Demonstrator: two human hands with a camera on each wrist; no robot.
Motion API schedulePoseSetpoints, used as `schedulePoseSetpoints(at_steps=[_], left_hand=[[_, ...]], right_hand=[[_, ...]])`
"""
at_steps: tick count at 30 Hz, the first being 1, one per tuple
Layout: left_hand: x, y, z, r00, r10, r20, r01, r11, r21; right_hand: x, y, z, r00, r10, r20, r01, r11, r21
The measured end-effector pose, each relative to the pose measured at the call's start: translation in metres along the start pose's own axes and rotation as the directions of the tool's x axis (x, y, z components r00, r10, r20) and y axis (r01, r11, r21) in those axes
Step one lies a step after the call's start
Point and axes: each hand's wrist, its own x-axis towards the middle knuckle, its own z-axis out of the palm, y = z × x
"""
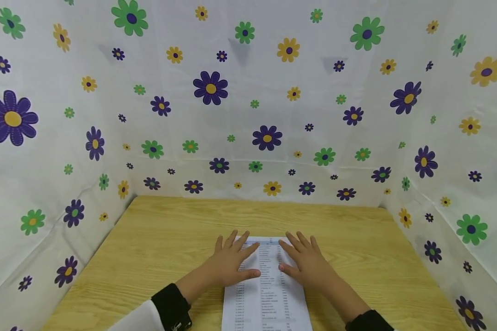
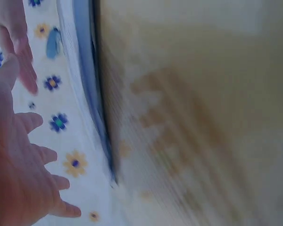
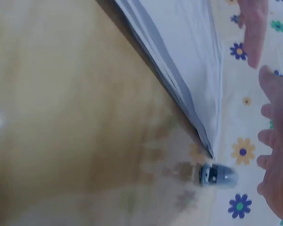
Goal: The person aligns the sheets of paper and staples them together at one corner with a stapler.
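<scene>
One printed sheet (image 1: 267, 294) is seen lying flat on the wooden tabletop (image 1: 149, 243), at the 6 o'clock edge of the head view, its long side running from 6 toward 12 o'clock; columns of small dark text are printed on it, too small to be read. Two hands are laid on the sheet's far end; the left hand (image 1: 232, 264) is placed palm down at the sheet's 9 o'clock edge, fingers straight and slightly spread, the thumb stretched across the paper; the right hand (image 1: 308, 264) is placed likewise at the 3 o'clock edge, fingers straight and pointing toward 11 o'clock. The two hands are held apart, a strip of paper being left bare between them; nothing is clasped by either. Two dark cuffs are visible at the wrists, and one white sleeve (image 1: 136, 319) is seen at 7 o'clock.

In the left wrist view the left hand (image 2: 14, 169) is shown with fingers straight at 8 o'clock, and the other hand's fingers (image 2: 19, 52) at 11 o'clock; the picture is heavily blurred. In the right wrist view the right hand (image 3: 278, 160) is seen at 3 o'clock, with fingers extended.

The tabletop is enclosed on three sides by one white cloth (image 1: 248, 115) printed with many purple, green and yellow flowers.
</scene>
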Motion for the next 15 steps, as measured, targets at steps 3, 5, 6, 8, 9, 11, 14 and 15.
schedulePoseSetpoints(at_steps=[3,5,6,8,9,11,14,15], left_hand=[[-0.012,0.013,0.0,1.0,0.027,-0.01,-0.027,0.999,0.029],[-0.018,0.02,0.0,0.999,0.03,-0.021,-0.029,0.999,0.037],[-0.021,0.022,0.0,0.999,0.029,-0.027,-0.028,0.999,0.041],[-0.026,0.027,0.001,0.999,0.026,-0.036,-0.024,0.999,0.048],[-0.028,0.028,0.001,0.999,0.024,-0.039,-0.022,0.999,0.048],[-0.031,0.031,0.001,0.999,0.023,-0.045,-0.02,0.998,0.053],[-0.036,0.034,0.002,0.999,0.017,-0.049,-0.015,0.999,0.05],[-0.037,0.035,0.001,0.999,0.016,-0.049,-0.013,0.999,0.045]], right_hand=[[-0.007,-0.008,0.004,0.998,-0.064,0.028,0.064,0.998,-0.021],[-0.01,-0.013,0.006,0.995,-0.092,0.038,0.093,0.995,-0.03],[-0.011,-0.015,0.007,0.994,-0.101,0.042,0.103,0.994,-0.042],[-0.014,-0.019,0.008,0.992,-0.117,0.04,0.119,0.992,-0.05],[-0.015,-0.02,0.008,0.992,-0.124,0.037,0.126,0.991,-0.052],[-0.017,-0.022,0.009,0.989,-0.143,0.026,0.145,0.987,-0.065],[-0.019,-0.023,0.01,0.986,-0.164,0.019,0.165,0.984,-0.066],[-0.02,-0.024,0.01,0.985,-0.17,0.019,0.171,0.983,-0.068]])
